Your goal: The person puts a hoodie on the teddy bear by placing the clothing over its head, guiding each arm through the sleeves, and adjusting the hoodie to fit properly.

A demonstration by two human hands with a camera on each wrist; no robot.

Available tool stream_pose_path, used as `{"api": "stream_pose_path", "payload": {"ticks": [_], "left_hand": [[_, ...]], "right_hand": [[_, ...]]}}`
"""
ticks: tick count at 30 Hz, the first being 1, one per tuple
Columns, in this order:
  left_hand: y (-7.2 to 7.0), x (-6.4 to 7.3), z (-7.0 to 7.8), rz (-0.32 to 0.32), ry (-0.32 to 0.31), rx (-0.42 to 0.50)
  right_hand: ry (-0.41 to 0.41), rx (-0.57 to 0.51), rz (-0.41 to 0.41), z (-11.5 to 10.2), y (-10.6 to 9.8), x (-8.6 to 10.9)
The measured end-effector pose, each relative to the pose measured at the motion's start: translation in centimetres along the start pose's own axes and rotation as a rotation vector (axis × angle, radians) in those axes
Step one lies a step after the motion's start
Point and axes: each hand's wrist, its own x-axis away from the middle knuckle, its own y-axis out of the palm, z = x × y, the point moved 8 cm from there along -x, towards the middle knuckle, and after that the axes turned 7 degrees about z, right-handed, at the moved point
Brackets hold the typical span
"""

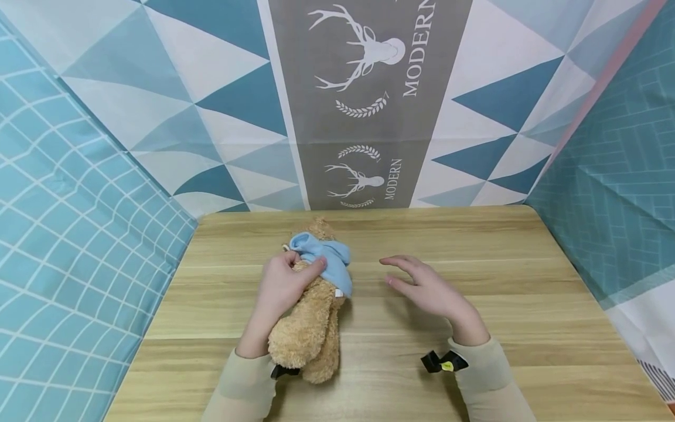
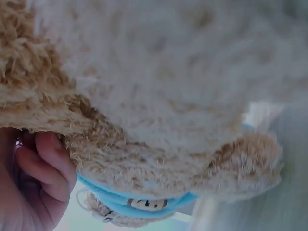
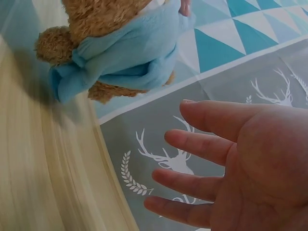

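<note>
A brown plush teddy bear [image 1: 303, 331] in a light blue hooded garment [image 1: 332, 264] is held over the left half of the table, legs toward the person. My left hand [image 1: 285, 281] grips its side, thumb on top by the garment's edge and fingers curled underneath. In the left wrist view the bear's fur [image 2: 159, 86] fills most of the picture, and a toggle button [image 2: 147, 204] shows on the blue cloth. To the bear's right, my right hand [image 1: 424, 287] hovers above the table with fingers spread, holding nothing. The right wrist view shows that hand [image 3: 231, 163] apart from the bear.
The wooden table [image 1: 474, 246] reaches back to a patterned cloth wall [image 1: 232, 88] with deer prints. Blue grid cloth [image 1: 79, 223] hangs along the left side and teal cloth [image 1: 612, 176] along the right. A black strap [image 1: 443, 361] sits at the right wrist.
</note>
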Motion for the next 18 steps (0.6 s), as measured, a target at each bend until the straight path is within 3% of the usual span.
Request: {"api": "stream_pose_path", "payload": {"ticks": [3,9,13,18], "left_hand": [[0.9,0.0,0.2,-0.002,0.041,-0.012],[3.9,-0.2,-0.1,-0.153,0.106,0.096],[4.2,-0.3,-0.1,-0.147,0.129,0.144],[5.3,-0.2,-0.1,-0.180,0.175,0.115]], "right_hand": [[-0.003,0.000,-0.007,0.0,0.2,0.0],[0.003,-0.002,-0.007,0.4,-0.1,0.1],[0.016,-0.020,0.014,0.8,-1.1,0.3],[0.053,-0.037,0.019,1.6,-1.8,0.4]]}}
